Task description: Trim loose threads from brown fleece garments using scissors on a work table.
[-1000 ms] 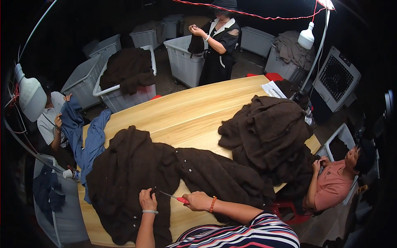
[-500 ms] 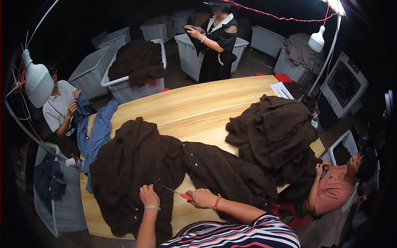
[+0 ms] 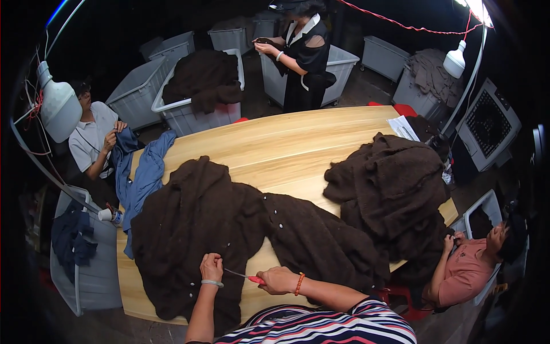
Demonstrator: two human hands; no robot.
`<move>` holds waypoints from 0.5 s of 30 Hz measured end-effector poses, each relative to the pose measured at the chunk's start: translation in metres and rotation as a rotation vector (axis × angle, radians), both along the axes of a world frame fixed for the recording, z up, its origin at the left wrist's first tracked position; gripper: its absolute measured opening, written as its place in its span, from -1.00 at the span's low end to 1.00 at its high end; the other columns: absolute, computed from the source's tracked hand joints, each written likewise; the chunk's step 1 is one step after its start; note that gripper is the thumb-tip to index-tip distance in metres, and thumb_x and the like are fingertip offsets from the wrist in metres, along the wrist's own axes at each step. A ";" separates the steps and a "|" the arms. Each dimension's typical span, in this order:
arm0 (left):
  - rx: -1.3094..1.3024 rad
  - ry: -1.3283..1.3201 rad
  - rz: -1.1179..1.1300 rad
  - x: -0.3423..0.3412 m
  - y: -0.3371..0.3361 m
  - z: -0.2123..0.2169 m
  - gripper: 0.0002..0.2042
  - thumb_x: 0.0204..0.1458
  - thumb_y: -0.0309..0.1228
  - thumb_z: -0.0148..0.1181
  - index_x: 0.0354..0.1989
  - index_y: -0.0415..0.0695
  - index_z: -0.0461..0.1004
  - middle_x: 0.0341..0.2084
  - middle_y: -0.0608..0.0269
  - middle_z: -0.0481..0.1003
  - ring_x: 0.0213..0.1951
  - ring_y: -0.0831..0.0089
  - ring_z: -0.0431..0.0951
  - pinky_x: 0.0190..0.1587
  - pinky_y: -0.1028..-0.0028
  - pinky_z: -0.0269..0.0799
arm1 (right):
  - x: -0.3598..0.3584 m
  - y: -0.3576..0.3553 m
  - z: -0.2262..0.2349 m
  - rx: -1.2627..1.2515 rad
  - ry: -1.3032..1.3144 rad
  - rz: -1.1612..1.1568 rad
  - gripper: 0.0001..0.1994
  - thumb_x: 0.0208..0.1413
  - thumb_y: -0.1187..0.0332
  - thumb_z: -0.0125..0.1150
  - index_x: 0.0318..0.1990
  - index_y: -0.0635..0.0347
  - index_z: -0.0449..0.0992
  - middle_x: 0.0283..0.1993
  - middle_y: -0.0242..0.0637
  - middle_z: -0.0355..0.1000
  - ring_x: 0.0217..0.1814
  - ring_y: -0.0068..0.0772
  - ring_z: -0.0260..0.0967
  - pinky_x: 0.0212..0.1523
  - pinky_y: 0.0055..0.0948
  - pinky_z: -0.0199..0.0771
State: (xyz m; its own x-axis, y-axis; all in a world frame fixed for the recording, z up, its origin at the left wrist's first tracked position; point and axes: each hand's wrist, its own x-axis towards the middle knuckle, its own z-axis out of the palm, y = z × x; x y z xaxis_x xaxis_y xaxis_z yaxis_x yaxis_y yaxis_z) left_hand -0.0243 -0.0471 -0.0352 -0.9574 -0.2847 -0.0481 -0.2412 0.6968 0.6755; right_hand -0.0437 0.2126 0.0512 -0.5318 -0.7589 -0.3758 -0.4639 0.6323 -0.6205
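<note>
Since the earlier frame the view has tilted; both hands have stayed at the near table edge. Left to right: a grey bin (image 3: pixel 86 275) holds blue cloth; a white bin (image 3: pixel 189 114) is heaped with brown garments. The left hand (image 3: pixel 211 268), fingers together, presses the brown cardigan (image 3: pixel 229 223) spread across the wooden table (image 3: pixel 275 149). The right hand (image 3: pixel 277 280) is clamped on red-handled scissors (image 3: pixel 246 277), their tip at the cardigan's edge. Bare wood lies open beyond; a second brown pile (image 3: pixel 395 189) overhangs the right edge.
</note>
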 end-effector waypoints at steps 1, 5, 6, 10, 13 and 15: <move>-0.001 -0.002 0.004 0.002 0.001 0.001 -0.82 -0.12 -0.60 0.20 -0.30 -0.14 0.47 -0.36 0.09 0.41 -0.26 0.08 0.47 -0.16 0.20 0.40 | 0.000 -0.001 0.000 -0.001 -0.002 0.004 -0.68 0.16 0.14 0.10 -0.07 0.17 0.44 -0.38 0.03 0.51 -0.25 0.08 0.49 -0.24 -0.02 0.45; -0.447 0.242 -0.084 0.009 0.019 0.023 -0.77 -0.13 -0.57 0.24 -0.25 -0.16 0.44 -0.22 0.08 0.38 -0.14 0.09 0.43 -0.13 0.22 0.38 | -0.001 -0.002 -0.006 -0.010 0.059 -0.048 -0.67 0.14 0.15 0.11 -0.05 0.16 0.44 -0.39 0.02 0.52 -0.29 0.08 0.50 -0.29 -0.04 0.46; -0.567 0.276 -0.083 0.008 0.022 0.031 -0.75 -0.13 -0.56 0.26 -0.23 -0.17 0.42 -0.20 0.07 0.36 -0.13 0.09 0.42 -0.15 0.22 0.38 | -0.001 -0.002 -0.007 -0.028 0.079 -0.062 -0.66 0.14 0.14 0.11 -0.04 0.16 0.43 -0.40 0.01 0.52 -0.31 0.08 0.50 -0.30 -0.04 0.46; -0.661 0.180 -0.069 0.007 0.004 0.010 -0.77 -0.12 -0.55 0.22 -0.25 -0.13 0.42 -0.28 0.10 0.36 -0.14 0.09 0.42 -0.15 0.21 0.39 | 0.000 -0.002 -0.009 -0.045 0.085 -0.077 -0.64 0.15 0.13 0.11 -0.01 0.14 0.41 -0.42 0.00 0.52 -0.33 0.07 0.50 -0.32 -0.04 0.46; -0.616 0.134 -0.092 0.001 -0.005 -0.002 -0.80 -0.11 -0.54 0.20 -0.27 -0.13 0.43 -0.29 0.10 0.37 -0.16 0.12 0.44 -0.18 0.22 0.41 | -0.004 0.000 -0.009 -0.031 0.089 -0.092 -0.62 0.15 0.12 0.11 0.02 0.13 0.40 -0.43 0.00 0.51 -0.34 0.07 0.50 -0.31 -0.04 0.47; -0.519 0.207 -0.097 -0.001 -0.007 0.000 -0.83 -0.13 -0.56 0.21 -0.31 -0.14 0.44 -0.33 0.11 0.38 -0.24 0.15 0.46 -0.23 0.24 0.42 | -0.007 0.000 -0.008 -0.005 0.095 -0.108 -0.62 0.16 0.11 0.10 0.03 0.13 0.39 -0.42 0.00 0.51 -0.33 0.07 0.50 -0.31 -0.05 0.48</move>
State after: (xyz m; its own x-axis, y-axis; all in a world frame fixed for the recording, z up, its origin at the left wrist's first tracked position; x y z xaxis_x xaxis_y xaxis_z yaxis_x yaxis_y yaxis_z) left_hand -0.0252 -0.0543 -0.0349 -0.9550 -0.1312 0.2659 -0.0585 0.9625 0.2649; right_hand -0.0502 0.2129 0.0428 -0.6432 -0.6974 -0.3162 -0.4504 0.6785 -0.5803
